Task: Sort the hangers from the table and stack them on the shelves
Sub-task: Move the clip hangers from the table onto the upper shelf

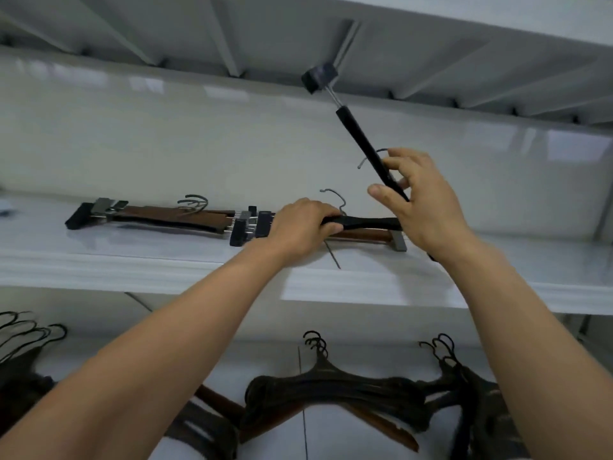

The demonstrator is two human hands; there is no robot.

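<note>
On the white shelf [166, 267] the left grip [298, 224] curls round a flat-lying black hanger [368, 223], while above the shelf the right grip [421, 200] pinches a tilted clip hanger [355, 134].

This is looking like a shop stockroom. White shelves [159, 270] are holding hanger stacks [335, 391] (clip hangers [166, 219] left of the left hand [298, 225]).

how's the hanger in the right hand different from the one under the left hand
The tilted hanger slants steeply in the air, pinched by the right hand; the flat hanger lies level on a brown hanger, gripped by the left hand. Both are black with metal hooks.
</note>
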